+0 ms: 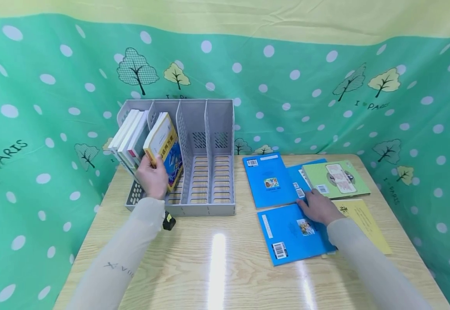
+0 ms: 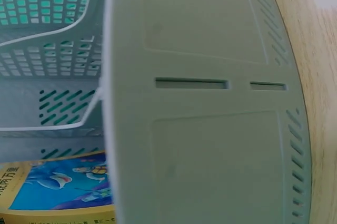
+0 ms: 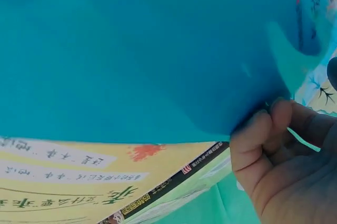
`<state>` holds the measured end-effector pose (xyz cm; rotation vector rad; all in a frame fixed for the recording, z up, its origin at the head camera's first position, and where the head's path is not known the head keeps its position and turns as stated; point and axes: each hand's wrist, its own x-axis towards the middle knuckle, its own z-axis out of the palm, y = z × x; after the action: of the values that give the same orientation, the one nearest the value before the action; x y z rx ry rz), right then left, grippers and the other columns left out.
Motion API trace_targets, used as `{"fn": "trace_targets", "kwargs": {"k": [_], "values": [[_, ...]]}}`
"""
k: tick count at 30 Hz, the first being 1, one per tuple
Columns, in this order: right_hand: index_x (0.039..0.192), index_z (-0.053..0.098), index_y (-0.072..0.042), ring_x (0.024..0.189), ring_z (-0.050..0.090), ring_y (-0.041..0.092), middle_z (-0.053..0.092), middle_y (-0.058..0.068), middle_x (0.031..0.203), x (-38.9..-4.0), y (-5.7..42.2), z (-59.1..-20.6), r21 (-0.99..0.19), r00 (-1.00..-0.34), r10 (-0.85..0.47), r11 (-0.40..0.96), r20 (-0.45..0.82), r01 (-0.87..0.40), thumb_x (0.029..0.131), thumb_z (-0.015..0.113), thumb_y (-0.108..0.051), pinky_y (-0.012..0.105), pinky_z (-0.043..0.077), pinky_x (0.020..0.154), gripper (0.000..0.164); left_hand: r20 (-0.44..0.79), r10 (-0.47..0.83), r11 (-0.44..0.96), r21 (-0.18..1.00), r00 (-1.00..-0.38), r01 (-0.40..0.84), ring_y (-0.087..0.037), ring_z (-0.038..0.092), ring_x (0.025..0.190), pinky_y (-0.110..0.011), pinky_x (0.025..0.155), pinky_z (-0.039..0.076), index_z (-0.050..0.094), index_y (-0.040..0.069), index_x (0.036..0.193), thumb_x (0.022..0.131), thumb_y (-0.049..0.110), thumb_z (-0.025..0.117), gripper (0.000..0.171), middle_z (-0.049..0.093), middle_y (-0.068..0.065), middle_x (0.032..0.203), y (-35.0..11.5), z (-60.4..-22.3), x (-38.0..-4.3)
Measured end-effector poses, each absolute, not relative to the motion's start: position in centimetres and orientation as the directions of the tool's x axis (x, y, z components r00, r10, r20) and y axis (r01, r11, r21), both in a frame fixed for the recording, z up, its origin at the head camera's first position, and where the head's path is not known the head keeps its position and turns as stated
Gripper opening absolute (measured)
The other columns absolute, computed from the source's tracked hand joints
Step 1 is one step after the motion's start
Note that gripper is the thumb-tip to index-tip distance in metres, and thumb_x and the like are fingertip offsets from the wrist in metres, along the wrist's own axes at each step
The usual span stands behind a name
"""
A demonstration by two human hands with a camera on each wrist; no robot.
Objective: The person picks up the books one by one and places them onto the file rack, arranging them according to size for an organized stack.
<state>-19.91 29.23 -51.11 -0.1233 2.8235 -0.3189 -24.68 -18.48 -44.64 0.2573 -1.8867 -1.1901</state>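
While the yellow-and-blue book (image 1: pixel 172 153) stood tilted in the second compartment from the left, my left hand (image 1: pixel 153 176) was clamped on its near edge. I judged that a release at that slant could let it slump, since the slot looked far wider than the book and only a thin divider stood on either side. A knock from my knuckles might also have jostled the leaning books (image 1: pixel 128 137) in the leftmost compartment, whose near ends jutted out.

Over on the right, the bent fingers of my right hand (image 1: pixel 319 207) gripped an edge of the near blue book (image 1: pixel 290 232). Its thin cover seemed likely to crease or slip there, as it was smooth and slick, and a hasty pull could have dragged the yellow booklet (image 1: pixel 368 224) just to its right.

The rack (image 1: pixel 195 210) was rigid grey plastic, its dividers sweeping in curves and pierced with small square holes, its base slotted. Farther right lay a pale green book (image 1: pixel 337 176), flat and oblong, with a glossy finish. Beneath it all, the table (image 1: pixel 190 267) showed a light wood grain and bright reflections; beyond hung soft, rippled green cloth (image 1: pixel 267 69) with white dots.
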Motion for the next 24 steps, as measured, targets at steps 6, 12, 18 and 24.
{"fn": "trace_targets", "kwargs": {"k": [6,12,18,24], "values": [[0.137,0.042,0.005,0.114,0.051,0.048,0.050,0.030,0.129,-19.6,29.3,-50.7,-0.177,-0.951,-0.088,0.983,-0.295,-0.036,0.098,0.038,-0.054,0.063,0.045,0.089,0.071,0.530,-0.579,0.484,0.835,-0.619,0.262,-0.029,0.067,0.097,-0.040,0.075,0.058,0.068,-0.002,0.110,0.089,0.005,0.063,0.022,0.068,-0.017,0.109,-18.8,-45.3,-24.9],[0.137,0.041,0.005,0.106,0.054,0.046,0.047,0.031,0.128,-19.4,29.9,-50.9,-0.182,-0.955,-0.086,0.983,-0.285,-0.035,0.098,0.039,-0.054,0.062,0.048,0.085,0.070,0.546,-0.582,0.487,0.828,-0.603,0.279,-0.028,0.068,0.095,-0.042,0.074,0.057,0.068,-0.003,0.107,0.089,0.007,0.063,0.021,0.069,-0.017,0.106,-18.6,-45.9,-25.2],[0.137,0.042,0.005,0.107,0.052,0.048,0.041,0.033,0.131,-19.4,29.8,-50.7,-0.184,-0.962,-0.075,0.983,-0.262,-0.027,0.098,0.039,-0.054,0.064,0.046,0.086,0.070,0.548,-0.587,0.485,0.828,-0.596,0.283,-0.029,0.067,0.096,-0.043,0.072,0.055,0.068,-0.004,0.106,0.089,0.005,0.063,0.020,0.069,-0.018,0.105,-18.3,-46.2,-25.1],[0.134,0.046,0.006,0.106,0.050,0.050,0.035,0.036,0.133,-19.1,29.6,-50.1,-0.194,-0.969,-0.055,0.981,-0.243,-0.007,0.098,0.037,-0.056,0.064,0.047,0.085,0.072,0.560,-0.588,0.517,0.815,-0.583,0.262,-0.033,0.067,0.093,-0.045,0.072,0.053,0.069,-0.004,0.104,0.087,0.005,0.065,0.019,0.070,-0.020,0.101,-18.2,-46.4,-25.3]]}}
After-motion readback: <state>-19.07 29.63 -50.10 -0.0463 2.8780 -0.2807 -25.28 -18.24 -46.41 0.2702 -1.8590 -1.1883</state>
